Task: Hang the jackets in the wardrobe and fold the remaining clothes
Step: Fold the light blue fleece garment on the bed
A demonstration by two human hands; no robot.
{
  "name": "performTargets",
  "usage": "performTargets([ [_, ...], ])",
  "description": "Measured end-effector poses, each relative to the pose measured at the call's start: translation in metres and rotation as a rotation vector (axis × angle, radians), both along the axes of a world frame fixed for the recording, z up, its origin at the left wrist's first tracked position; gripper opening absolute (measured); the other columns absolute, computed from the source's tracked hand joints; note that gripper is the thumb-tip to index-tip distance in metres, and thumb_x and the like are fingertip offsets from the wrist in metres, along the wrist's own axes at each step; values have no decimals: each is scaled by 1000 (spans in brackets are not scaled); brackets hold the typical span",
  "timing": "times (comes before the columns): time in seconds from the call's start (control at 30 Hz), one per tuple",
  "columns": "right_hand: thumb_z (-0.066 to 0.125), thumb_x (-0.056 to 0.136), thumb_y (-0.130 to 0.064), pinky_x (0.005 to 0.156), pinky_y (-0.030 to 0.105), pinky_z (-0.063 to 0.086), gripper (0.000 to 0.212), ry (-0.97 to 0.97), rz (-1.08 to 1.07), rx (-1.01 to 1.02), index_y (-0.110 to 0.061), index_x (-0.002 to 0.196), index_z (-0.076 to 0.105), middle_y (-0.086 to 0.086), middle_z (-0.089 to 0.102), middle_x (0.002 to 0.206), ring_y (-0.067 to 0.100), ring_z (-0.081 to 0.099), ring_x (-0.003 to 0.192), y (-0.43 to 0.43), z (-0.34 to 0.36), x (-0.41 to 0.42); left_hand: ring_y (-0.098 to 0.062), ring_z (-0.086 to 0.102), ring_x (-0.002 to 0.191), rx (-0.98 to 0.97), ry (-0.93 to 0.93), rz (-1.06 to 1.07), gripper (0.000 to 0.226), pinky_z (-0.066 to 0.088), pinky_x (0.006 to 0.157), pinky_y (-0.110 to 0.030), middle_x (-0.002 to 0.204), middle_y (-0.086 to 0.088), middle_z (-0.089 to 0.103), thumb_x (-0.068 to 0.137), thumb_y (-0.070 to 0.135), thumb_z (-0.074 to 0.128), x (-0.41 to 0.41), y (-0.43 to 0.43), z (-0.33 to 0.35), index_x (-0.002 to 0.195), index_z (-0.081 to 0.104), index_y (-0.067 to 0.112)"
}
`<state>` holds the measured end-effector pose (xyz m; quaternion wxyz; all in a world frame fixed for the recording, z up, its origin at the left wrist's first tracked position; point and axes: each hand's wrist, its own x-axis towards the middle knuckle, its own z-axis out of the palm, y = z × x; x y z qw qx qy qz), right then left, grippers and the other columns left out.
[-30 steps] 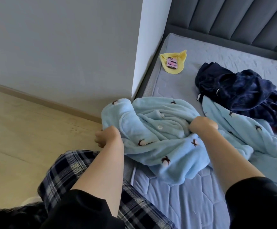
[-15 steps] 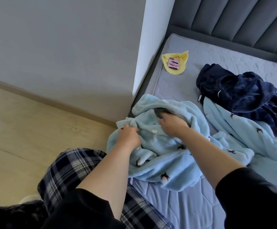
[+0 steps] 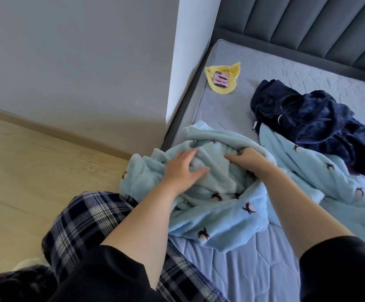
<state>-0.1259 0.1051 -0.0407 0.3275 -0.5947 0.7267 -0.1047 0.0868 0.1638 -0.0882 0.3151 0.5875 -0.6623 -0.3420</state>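
Observation:
A light blue fleece top point(image 3: 225, 212) with small dark bird prints lies bunched at the near left corner of the bed point(image 3: 253, 269). My left hand point(image 3: 183, 168) rests on its folds with the fingers spread and straight. My right hand point(image 3: 249, 160) has its fingers curled into the fabric just to the right. A second light blue fleece piece point(image 3: 321, 171) with the same print stretches off to the right. A dark navy fleece garment point(image 3: 307, 123) is heaped behind it.
A yellow cloth point(image 3: 231, 83) with a pink phone point(image 3: 220, 79) on it lies near the bed's far left edge. A white wall corner point(image 3: 188, 62) meets the bed's left side. Wooden floor point(image 3: 24, 171) lies to the left. A grey padded headboard point(image 3: 307, 29) backs the bed.
The blue top has dropped from a held-up spread into a bunched heap. Both hands moved inward onto it. My left hand opened flat while my right hand dug into the folds.

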Motion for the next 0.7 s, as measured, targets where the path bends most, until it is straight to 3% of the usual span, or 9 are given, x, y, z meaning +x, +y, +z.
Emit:
performTargets([
  [0.07, 73, 77, -48, 54, 19, 45, 36, -171, 25, -36, -15, 89, 69, -1, 68, 83, 12, 62, 74, 4, 23, 11, -15, 33, 137, 64, 34, -49, 101, 30, 111, -41, 151, 6, 34, 67, 63, 71, -2, -1, 2, 149, 20, 34],
  [0.13, 75, 77, -41, 52, 19, 45, 28, -313, 57, -65, -16, 87, 71, 0, 70, 81, 11, 63, 70, 5, 40, 23, -10, 40, 128, 92, 145, -9, 107, 35, 105, -35, 147, 11, 38, 56, 61, 79, 3, -4, 7, 144, 21, 44],
  [0.27, 67, 86, -15, 56, 21, 43, 11, -675, 42, -195, -18, 97, 66, 5, 61, 89, 9, 52, 63, -4, 56, 31, -14, 61, 91, 80, 508, 346, 21, 52, 76, -29, 92, 9, 67, 75, 30, 76, 16, -10, 13, 90, 61, 32],
  [0.3, 65, 88, -14, 61, 22, 45, 16, -650, 39, -256, -18, 103, 63, 5, 61, 96, 9, 53, 70, -10, 57, 30, -16, 62, 85, 85, 633, 476, 12, 50, 67, -24, 82, 8, 66, 80, 21, 71, 18, -10, 15, 80, 62, 29],
  [0.37, 64, 88, -27, 75, 25, 44, 36, -300, 70, -353, -19, 123, 56, 0, 59, 113, 8, 53, 90, -22, 49, 26, -19, 63, 84, 140, 854, 666, 16, 49, 61, -21, 81, 4, 67, 87, 11, 63, 25, -12, 16, 78, 64, 25],
  [0.43, 61, 88, -44, 87, 26, 34, 67, 1, 72, -252, -17, 144, 36, -7, 45, 130, 12, 46, 114, -26, 31, 19, -25, 64, 96, 282, 1066, 746, 12, 53, 73, -30, 99, -5, 68, 93, 13, 56, 31, -14, 16, 98, 66, 18],
  [0.53, 51, 87, -60, 97, 32, 36, 84, 38, -107, 20, -10, 149, 25, 9, 41, 146, 27, 44, 126, -18, -9, 4, -33, 44, 126, 471, 1444, 839, 28, 37, 107, -38, 121, -23, 53, 98, 18, 44, 38, -11, 23, 116, 53, -2],
  [0.6, 45, 86, -66, 98, 35, 41, 82, -27, -207, 141, -6, 142, 39, 17, 56, 129, 29, 54, 111, -10, -24, 0, -33, 40, 123, 523, 1647, 925, 24, 30, 107, -39, 114, -25, 48, 97, 18, 43, 41, -6, 24, 97, 49, -5],
  [0.7, 57, 80, -64, 96, 44, 50, 63, -206, -117, 212, -9, 110, 65, 19, 69, 105, 33, 65, 99, 0, -23, 0, -33, 36, 129, 481, 1997, 935, 18, 28, 111, -38, 128, -22, 42, 96, 16, 44, 43, -4, 30, 93, 47, -2],
])
